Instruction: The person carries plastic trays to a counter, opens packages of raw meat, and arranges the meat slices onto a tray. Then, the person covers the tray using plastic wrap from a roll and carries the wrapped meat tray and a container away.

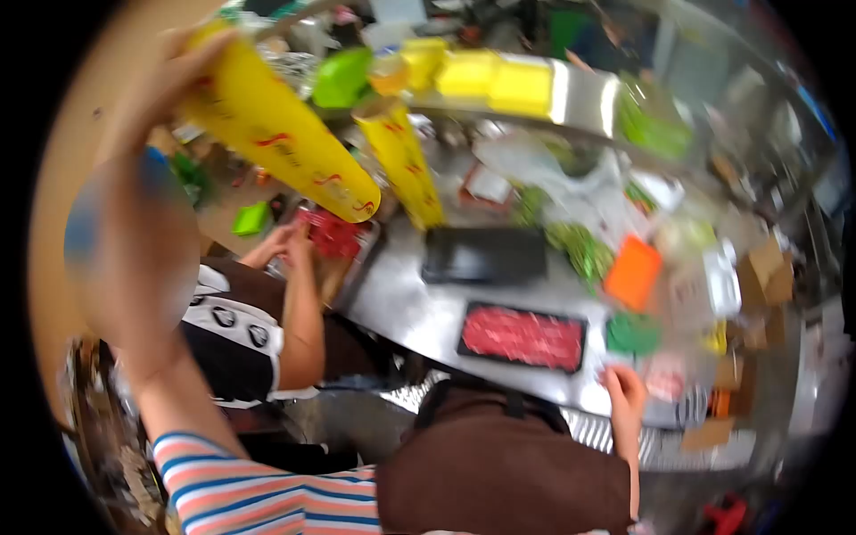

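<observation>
My left hand (169, 85), raised at the upper left, is wrapped around the top end of a long yellow roll (285, 134) with red logos, which looks like cling film. The roll slants down to the right over the work surface. Beyond its lower end a second yellow roll (401, 160) with similar markings stands tilted. A black tray (522, 336) filled with red sliced meat lies in front of me. My right hand (624, 388) is at the table's near edge, right of that tray, its fingers curled together; whatever they hold is too blurred to make out.
A co-worker's hands (290, 242) work at red meat (332, 234) on the left. On the steel table (392, 308) are a dark tray (484, 255), green vegetables (584, 254), an orange block (633, 272) and a green item (631, 333). Yellow containers (495, 82) line the back shelf.
</observation>
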`<state>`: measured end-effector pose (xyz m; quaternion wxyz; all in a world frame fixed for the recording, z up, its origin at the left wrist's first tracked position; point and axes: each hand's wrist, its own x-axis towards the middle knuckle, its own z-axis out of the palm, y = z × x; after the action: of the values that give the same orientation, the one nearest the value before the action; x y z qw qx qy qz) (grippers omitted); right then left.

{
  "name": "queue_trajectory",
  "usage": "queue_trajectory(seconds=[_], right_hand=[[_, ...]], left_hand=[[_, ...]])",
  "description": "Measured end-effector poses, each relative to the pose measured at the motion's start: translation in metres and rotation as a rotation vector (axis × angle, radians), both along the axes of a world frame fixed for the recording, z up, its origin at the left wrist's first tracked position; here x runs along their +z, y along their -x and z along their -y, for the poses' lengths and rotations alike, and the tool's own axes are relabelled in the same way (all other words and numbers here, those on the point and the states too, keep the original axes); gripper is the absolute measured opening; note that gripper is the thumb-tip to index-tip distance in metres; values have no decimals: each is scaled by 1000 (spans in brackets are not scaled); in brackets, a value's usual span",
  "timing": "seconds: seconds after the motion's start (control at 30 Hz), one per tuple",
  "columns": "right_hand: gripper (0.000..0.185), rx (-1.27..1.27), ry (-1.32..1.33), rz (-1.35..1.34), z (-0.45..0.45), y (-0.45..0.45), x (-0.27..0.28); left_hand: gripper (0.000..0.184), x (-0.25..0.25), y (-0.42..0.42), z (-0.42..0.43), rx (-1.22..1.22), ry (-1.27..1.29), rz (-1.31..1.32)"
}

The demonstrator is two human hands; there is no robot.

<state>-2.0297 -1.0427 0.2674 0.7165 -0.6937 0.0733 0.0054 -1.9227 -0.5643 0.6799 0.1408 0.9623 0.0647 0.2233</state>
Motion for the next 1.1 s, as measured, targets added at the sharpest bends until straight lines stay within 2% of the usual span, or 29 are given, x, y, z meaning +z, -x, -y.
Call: queue_trajectory(seconds=[0.07,0.1,0.13,0.17,0.23,0.3,0.33,0.4,0.47,0.5,0.53,0.57,0.6,0.63,0.7,0.77,0.87,0.97,1.07,1.1], right_hand=[[24,158,-89,5,-16,1,21],[36,195,-139,-11,-22,2,23],[50,261,-270,1,-24,1,26],[59,276,-406,-22,-27,4,29],[61,208,-763,-118,-31,9,30],[54,2,-1036,-206,-18,15,27],[52,-46,-943,-244,-1,14,15],[50,-99,-739,-327,27,22,-4],[50,-160,-614,-357,43,30,-18],[49,-199,-507,-358,46,31,-22],[48,-213,-489,-363,48,32,-24],[48,-209,-485,-374,52,32,-29],[48,-208,-464,-393,58,30,-37],[48,-206,-445,-411,62,29,-47],[48,-197,-475,-434,63,25,-60],[47,-196,-444,-420,63,22,-63],[45,-180,-390,-358,62,21,-72],[43,-180,-367,-294,61,21,-83],[37,-117,-127,-110,65,24,-87],[37,-118,-124,-110,68,25,-88]], left_hand=[[43,-14,47,33,5,423,-8],[46,-25,68,46,43,568,9],[43,-39,86,60,36,527,28],[41,-66,99,76,42,320,62],[41,-127,109,100,122,-155,165],[36,-213,102,116,-48,322,414],[41,-257,98,124,-151,536,552],[45,-329,115,112,54,1395,-147],[46,-398,130,110,137,1505,-257],[51,-427,141,115,117,1502,-158],[57,-440,147,123,282,1585,-154],[56,-448,152,127,222,1664,-158],[62,-461,154,128,277,1680,-159],[67,-458,158,131,186,1696,-246],[68,-463,159,132,206,1705,-238],[62,-471,160,128,201,1729,-230],[47,-479,166,126,30,1497,-304],[43,-490,177,123,-2,1511,-346],[39,-494,182,113,-67,1508,-445],[39,-493,180,109,-117,1473,-502]])
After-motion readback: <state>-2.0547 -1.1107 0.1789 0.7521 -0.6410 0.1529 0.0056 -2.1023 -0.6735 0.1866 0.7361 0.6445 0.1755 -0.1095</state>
